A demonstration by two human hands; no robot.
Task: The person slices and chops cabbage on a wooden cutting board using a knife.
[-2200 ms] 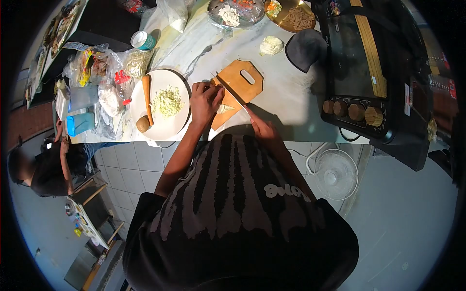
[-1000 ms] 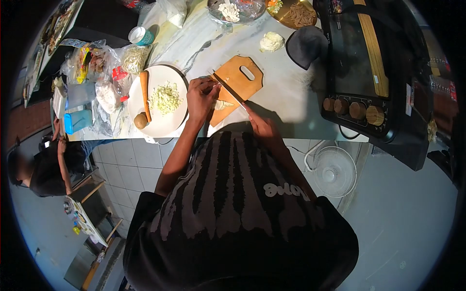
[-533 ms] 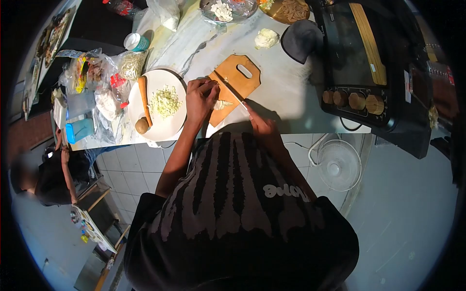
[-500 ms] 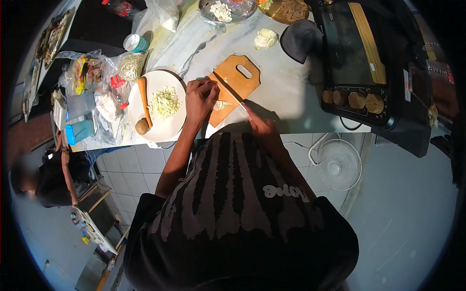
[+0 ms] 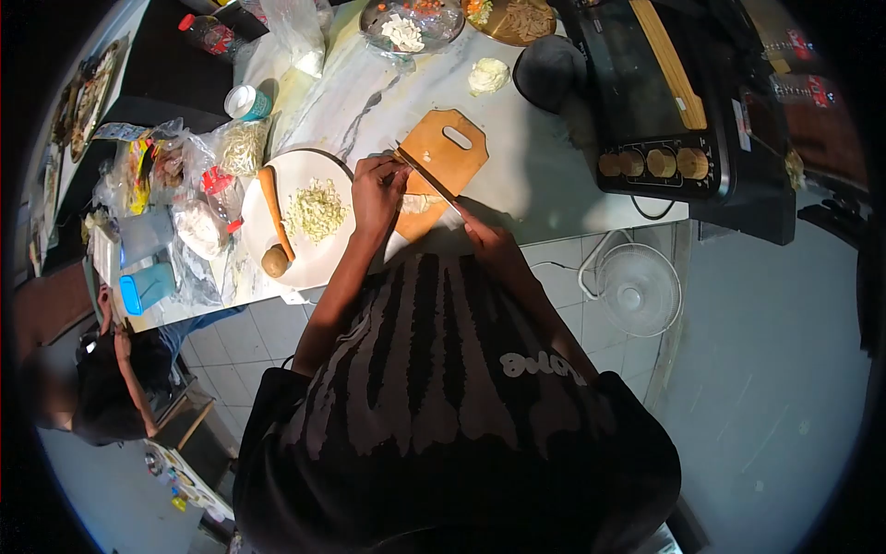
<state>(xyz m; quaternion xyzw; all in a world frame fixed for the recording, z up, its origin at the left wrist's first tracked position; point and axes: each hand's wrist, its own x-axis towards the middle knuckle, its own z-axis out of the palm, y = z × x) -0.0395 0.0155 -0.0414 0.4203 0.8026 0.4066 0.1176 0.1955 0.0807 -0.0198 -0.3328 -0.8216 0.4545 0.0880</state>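
Note:
My right hand is closed round the handle of a knife, whose blade slants over the wooden cutting board. My left hand has its fingers curled together at the board's left edge, against the blade; what they pinch is too small and hidden to name. Pale pieces lie on the board below the blade, and small bits sit above it. Left of my left hand stands a white plate with chopped pale-green vegetable, a carrot and a round brown item.
A pale vegetable lump and a dark cap lie beyond the board. Two trays of food stand at the back. A black oven is on the right; bags, a cup and a blue container are left. A person is at far left.
The view has turned, so the counter appears tilted and the oven sits further left and higher. Both hands stay at the board with the knife, whose blade has shifted only slightly.

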